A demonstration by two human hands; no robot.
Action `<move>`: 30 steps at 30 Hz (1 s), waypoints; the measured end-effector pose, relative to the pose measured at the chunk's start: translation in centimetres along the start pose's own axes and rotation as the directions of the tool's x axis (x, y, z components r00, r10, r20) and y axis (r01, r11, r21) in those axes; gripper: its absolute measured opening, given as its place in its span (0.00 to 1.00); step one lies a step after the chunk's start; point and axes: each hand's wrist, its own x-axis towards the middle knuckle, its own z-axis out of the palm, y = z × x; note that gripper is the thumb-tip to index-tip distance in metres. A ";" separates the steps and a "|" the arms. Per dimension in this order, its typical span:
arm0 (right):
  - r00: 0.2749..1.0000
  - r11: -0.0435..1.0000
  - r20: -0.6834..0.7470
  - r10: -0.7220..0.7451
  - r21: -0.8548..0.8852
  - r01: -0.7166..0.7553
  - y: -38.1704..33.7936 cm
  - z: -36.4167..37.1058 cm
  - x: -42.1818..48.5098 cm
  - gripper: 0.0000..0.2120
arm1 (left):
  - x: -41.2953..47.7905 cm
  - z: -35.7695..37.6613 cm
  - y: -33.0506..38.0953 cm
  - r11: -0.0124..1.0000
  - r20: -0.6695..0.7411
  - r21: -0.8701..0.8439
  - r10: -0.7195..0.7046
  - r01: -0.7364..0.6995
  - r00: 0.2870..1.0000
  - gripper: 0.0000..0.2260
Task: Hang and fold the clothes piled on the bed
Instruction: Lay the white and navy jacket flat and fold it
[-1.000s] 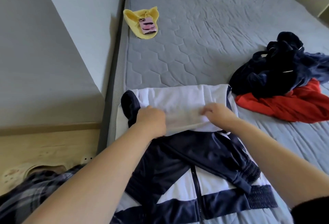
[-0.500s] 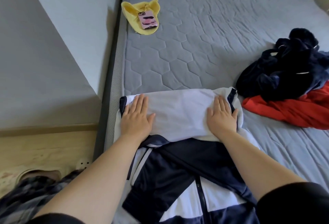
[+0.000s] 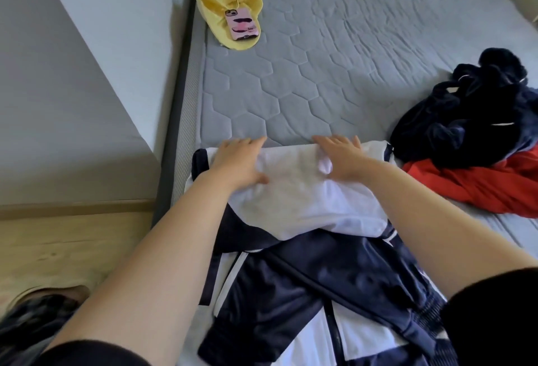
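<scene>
A navy and white track jacket [image 3: 302, 284] lies on the near part of the grey mattress [image 3: 334, 54], its white upper part [image 3: 294, 199] folded toward me. My left hand [image 3: 237, 161] rests flat on the white part's left side, fingers straight and reaching its far edge. My right hand [image 3: 340, 159] presses flat on the right side, fingers straight. A dark navy garment [image 3: 477, 115] is heaped at the right on a red garment [image 3: 477, 188].
A yellow cloth [image 3: 224, 13] with a pink phone [image 3: 241, 25] on it lies at the mattress's far left. A grey wall [image 3: 72, 74] and wooden floor [image 3: 64, 246] run along the bed's left side.
One second ago both hands were curled on the white fold. They then flattened, and have since slid away from me to the fold's far edge.
</scene>
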 end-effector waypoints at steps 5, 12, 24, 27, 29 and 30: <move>0.961 0.986 0.254 0.104 -0.154 -0.066 0.3 -2.4 0.9 0.30 | 0.0 -1.9 -2.0 0.996 0.214 -0.067 -0.051 0.067 0.976 0.17; 0.963 0.957 -0.228 0.145 -0.216 -0.195 -0.2 -5.6 0.2 0.13 | -1.8 -4.2 0.0 0.993 -0.380 -0.003 -0.109 0.117 0.918 0.06; 0.639 0.980 -0.744 -0.196 -0.167 0.106 -0.5 -3.7 -7.8 0.11 | -8.6 -5.6 2.1 0.987 -0.209 0.158 0.042 -0.009 0.977 0.04; 0.685 0.983 -0.705 -0.184 -0.140 0.120 0.8 -2.0 -10.6 0.13 | -10.7 -4.5 3.6 0.980 -0.051 0.159 0.127 -0.117 0.991 0.06; 0.737 0.981 -0.649 -0.190 -0.148 0.123 1.8 -0.5 -12.5 0.15 | -11.9 -3.6 4.2 0.973 0.052 0.173 0.148 -0.155 0.988 0.11; 0.768 0.981 -0.612 -0.187 -0.162 0.110 2.3 0.5 -13.3 0.16 | -12.4 -3.1 4.3 0.972 0.104 0.172 0.143 -0.159 0.984 0.12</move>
